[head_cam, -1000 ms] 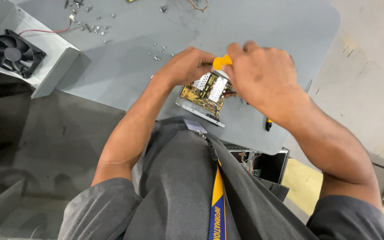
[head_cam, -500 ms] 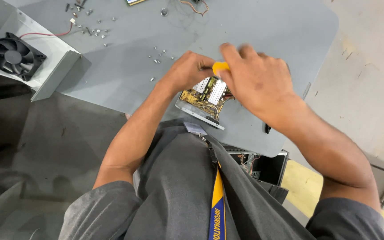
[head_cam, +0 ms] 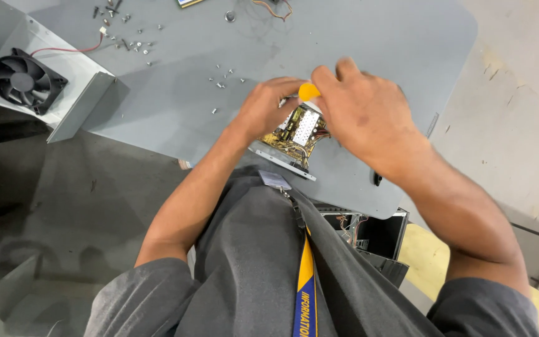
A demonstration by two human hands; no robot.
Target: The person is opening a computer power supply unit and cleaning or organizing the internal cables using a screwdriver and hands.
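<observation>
I see my right hand (head_cam: 363,115) closed around a tool with a rounded yellow-orange handle (head_cam: 309,91), its tip hidden behind the fingers. My left hand (head_cam: 268,107) curls over the edge of a circuit board (head_cam: 297,134), steadying it. The board is tan, crowded with components and a perforated metal heatsink, near the front edge of the matte grey table (head_cam: 344,37). Small shiny screws (head_cam: 223,78) lie scattered beyond; a black fan (head_cam: 23,80) sits in a bent sheet-metal housing.

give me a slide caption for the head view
Left hand steadies a circuit board on a grey table while the right hand grips a yellow-handled tool.
</observation>
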